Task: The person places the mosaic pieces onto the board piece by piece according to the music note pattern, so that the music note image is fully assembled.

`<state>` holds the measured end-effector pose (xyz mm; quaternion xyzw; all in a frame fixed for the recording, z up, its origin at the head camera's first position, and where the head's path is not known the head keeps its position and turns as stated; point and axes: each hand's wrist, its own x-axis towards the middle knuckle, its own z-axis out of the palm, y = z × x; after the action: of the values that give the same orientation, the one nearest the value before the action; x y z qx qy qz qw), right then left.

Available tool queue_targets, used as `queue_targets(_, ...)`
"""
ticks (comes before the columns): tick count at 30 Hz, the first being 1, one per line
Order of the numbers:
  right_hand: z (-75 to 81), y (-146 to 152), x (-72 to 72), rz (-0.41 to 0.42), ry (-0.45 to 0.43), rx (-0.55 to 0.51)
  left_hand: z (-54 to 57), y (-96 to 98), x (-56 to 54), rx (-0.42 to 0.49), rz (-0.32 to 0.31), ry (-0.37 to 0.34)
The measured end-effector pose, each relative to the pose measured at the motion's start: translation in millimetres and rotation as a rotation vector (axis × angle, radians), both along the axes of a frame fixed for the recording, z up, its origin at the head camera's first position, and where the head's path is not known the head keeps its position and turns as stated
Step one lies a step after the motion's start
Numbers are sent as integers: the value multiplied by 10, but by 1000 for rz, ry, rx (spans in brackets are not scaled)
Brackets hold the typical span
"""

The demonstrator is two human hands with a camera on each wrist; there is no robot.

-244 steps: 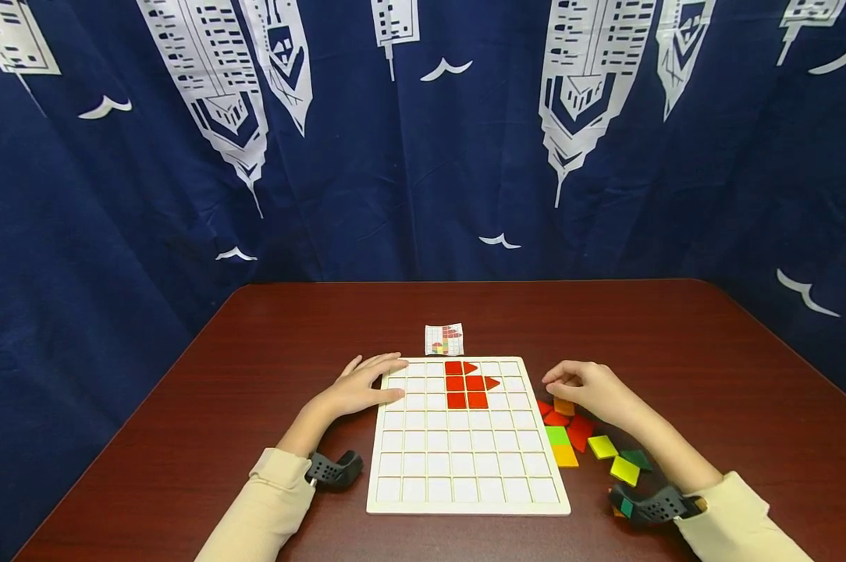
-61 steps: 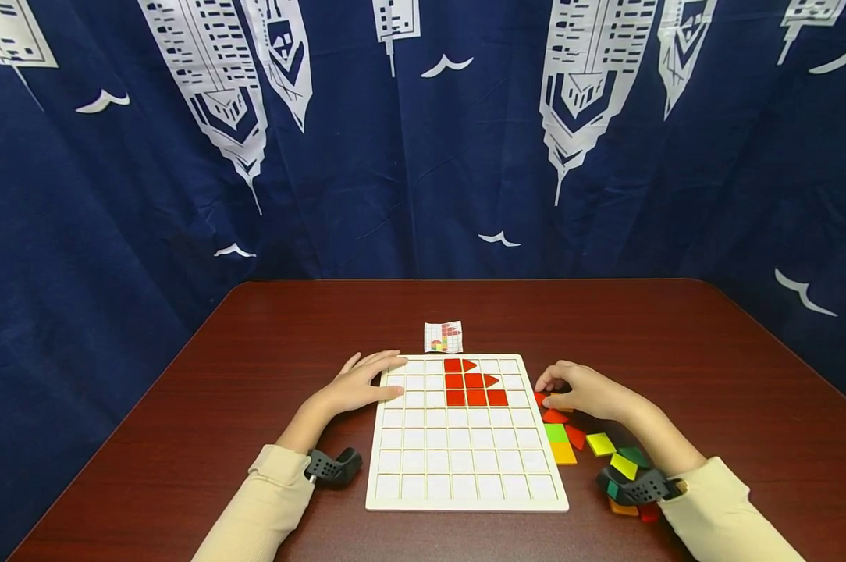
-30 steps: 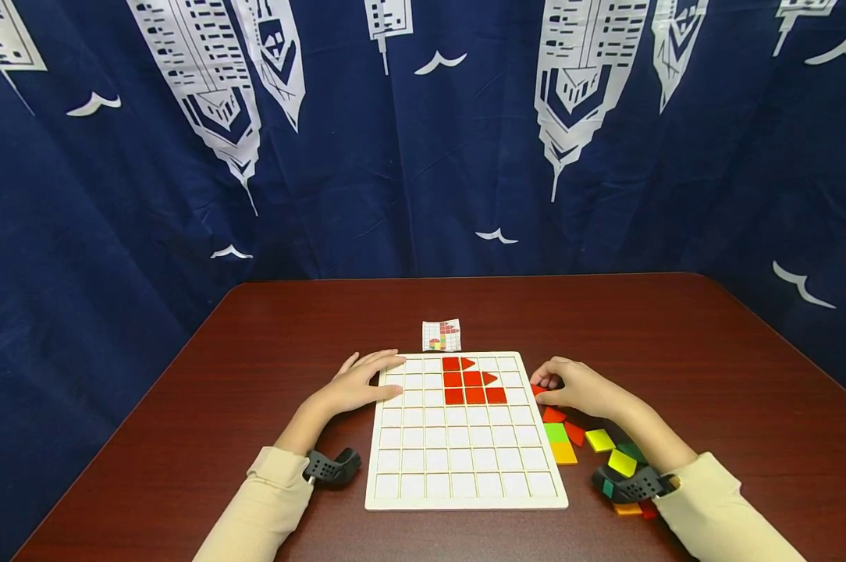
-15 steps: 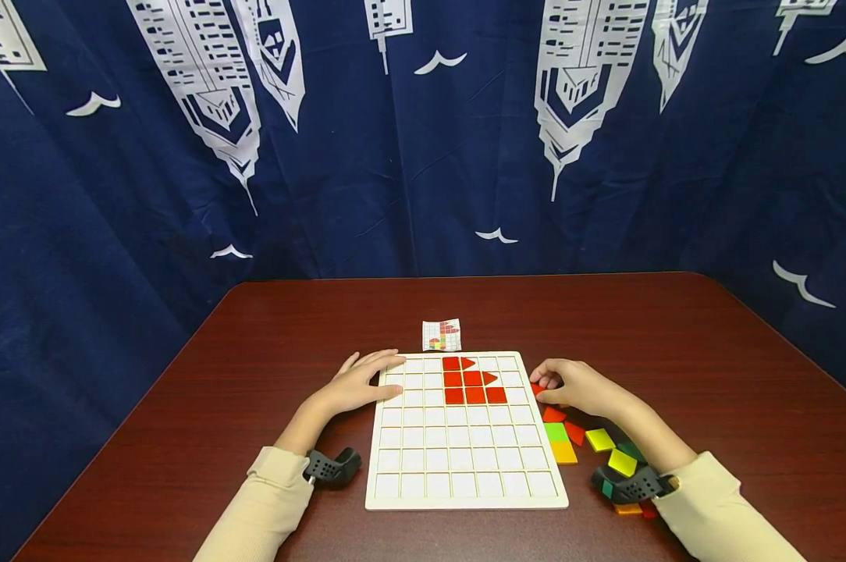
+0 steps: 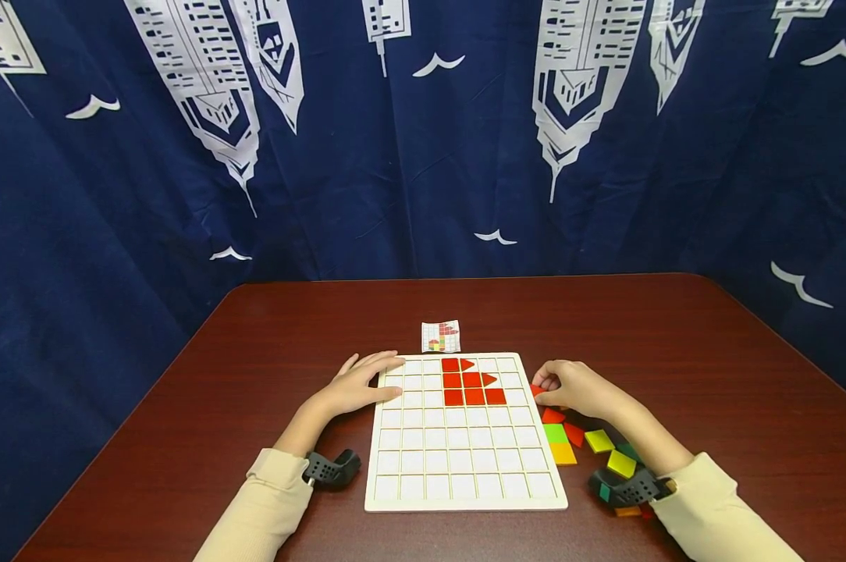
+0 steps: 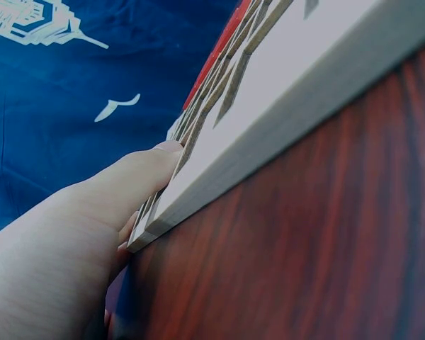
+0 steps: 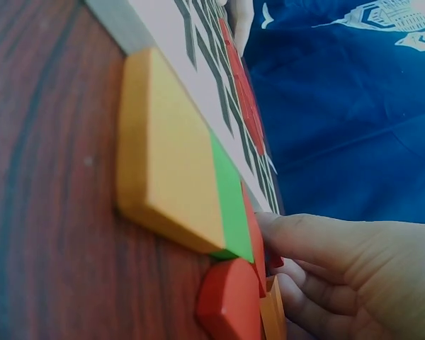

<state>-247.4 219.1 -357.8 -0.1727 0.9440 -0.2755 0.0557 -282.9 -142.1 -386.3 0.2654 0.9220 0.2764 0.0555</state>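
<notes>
A white grid board (image 5: 465, 453) lies on the table with several red tiles (image 5: 474, 380) set in its upper rows. My left hand (image 5: 356, 386) rests on the board's upper left corner, thumb on the surface; the left wrist view shows the thumb (image 6: 142, 177) over the edge. Beside the board's right edge, my right hand (image 5: 577, 388) pinches a small red tile (image 5: 538, 389) between thumb and fingers. That tile's shape is mostly hidden. Below the hand lie more red tiles (image 5: 553, 415), and in the right wrist view an orange tile (image 7: 273, 312) sits under the fingers.
A small printed pattern card (image 5: 440, 336) lies behind the board. An orange-yellow tile (image 5: 563, 453) and a green tile (image 5: 555, 433) touch the board's right side. Yellow tiles (image 5: 621, 464) and others lie near the right wristband (image 5: 627, 488). A blue curtain hangs behind the table.
Compared with the oldest frame, a third red square stands in the board's third row. My right hand has moved slightly left and down and now grips a red tile. My left hand stays put.
</notes>
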Motion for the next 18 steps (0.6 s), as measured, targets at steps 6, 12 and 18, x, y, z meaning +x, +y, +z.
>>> queue_targets(6,27,2,8,9,-14,-28,-6,-2,9,6,6,-1)
queue_targets(12,17,31,-10,18,-46,-63,4,5,12,5,1,-3)
queue_targets(18,-9,62,-45,31,-78,-92,7,-3,12,7,0,-7)
